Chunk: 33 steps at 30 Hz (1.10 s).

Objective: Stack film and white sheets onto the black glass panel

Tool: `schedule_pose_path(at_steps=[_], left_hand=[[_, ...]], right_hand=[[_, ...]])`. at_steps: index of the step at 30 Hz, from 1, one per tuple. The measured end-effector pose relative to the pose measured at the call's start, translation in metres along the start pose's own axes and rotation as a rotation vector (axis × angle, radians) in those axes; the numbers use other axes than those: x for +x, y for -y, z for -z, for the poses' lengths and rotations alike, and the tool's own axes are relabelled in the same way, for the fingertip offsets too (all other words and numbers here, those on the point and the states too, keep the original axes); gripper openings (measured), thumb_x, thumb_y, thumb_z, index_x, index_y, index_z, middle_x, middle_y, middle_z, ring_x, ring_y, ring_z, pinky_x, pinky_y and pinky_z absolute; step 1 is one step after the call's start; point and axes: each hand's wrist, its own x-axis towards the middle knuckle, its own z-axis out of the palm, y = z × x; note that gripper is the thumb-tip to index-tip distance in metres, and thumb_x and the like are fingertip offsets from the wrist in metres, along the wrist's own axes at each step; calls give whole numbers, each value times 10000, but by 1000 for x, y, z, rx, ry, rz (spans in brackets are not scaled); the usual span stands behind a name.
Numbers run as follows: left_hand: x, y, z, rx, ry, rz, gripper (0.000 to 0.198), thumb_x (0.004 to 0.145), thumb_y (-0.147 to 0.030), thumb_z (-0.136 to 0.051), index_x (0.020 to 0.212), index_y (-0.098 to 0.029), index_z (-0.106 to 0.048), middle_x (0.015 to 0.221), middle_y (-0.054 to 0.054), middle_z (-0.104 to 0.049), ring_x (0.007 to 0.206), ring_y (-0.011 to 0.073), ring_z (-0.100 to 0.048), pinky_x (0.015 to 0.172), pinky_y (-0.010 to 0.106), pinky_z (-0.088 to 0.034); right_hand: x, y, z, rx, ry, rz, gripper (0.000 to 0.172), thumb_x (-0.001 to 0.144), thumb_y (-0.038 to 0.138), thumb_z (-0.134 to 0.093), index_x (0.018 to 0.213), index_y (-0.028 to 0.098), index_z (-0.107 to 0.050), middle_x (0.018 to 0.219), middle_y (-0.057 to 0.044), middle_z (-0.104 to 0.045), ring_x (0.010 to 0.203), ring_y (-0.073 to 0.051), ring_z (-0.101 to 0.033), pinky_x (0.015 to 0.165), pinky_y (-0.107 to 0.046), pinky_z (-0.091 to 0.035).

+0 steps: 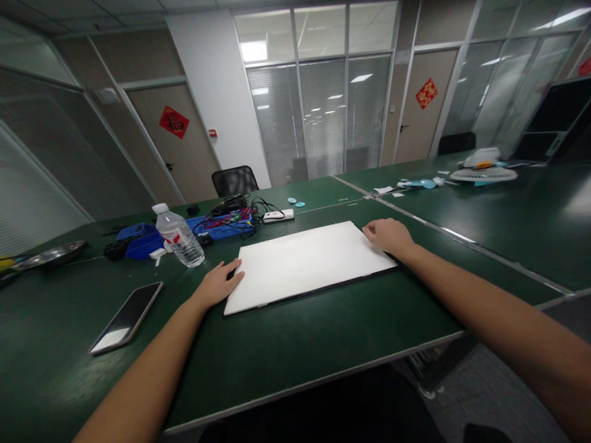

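A flat white rectangular panel [307, 261] with a dark edge along its near side lies on the green table in front of me. At its left end, my left hand [217, 284] grips the edge, the thumb lying over the top face and the index finger at the border. My right hand [391, 237] is closed at the opposite end, its fingers curled at the right edge; the fingertips are partly hidden. What lies under the panel cannot be seen.
Left of the panel are a phone [127, 317], a water bottle [180, 237] and a blue tray [226, 226] of tangled cables. A white power strip [278, 215] lies behind. Paper scraps [420, 184] and a white fan-like object [482, 175] sit far right. The table's front edge [323, 380] is near me.
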Motion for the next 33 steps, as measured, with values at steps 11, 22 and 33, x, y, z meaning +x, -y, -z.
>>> schedule_pose_path(at_steps=[11, 22, 33], left_hand=[[1, -4, -1, 52, -3, -25, 799, 979, -637, -353, 1582, -156, -561, 1674, 74, -489, 1587, 370, -395, 1313, 514, -324], [4, 2, -6, 46, -25, -27, 797, 980, -653, -372, 1591, -174, -553, 1709, 88, -428, 1593, 387, -373, 1305, 532, -324], [5, 5, -8, 70, 3, -24, 826, 984, -678, -343, 1629, -186, -499, 1704, 68, -447, 1603, 389, -353, 1308, 523, -314]], right_hand=[[-7, 10, 11, -118, 104, 172, 518, 1003, 555, -476, 1022, 202, -855, 1050, -217, -790, 1051, -392, -742, 957, -533, -535], [-3, -2, 5, -36, 51, 120, 473, 1004, 517, -482, 1200, 256, -824, 1111, -113, -815, 1063, -323, -741, 955, -449, -559], [5, -6, -22, 328, 45, 13, 489, 940, 426, -591, 1333, 205, -779, 1157, -103, -819, 1140, -329, -737, 1063, -461, -540]])
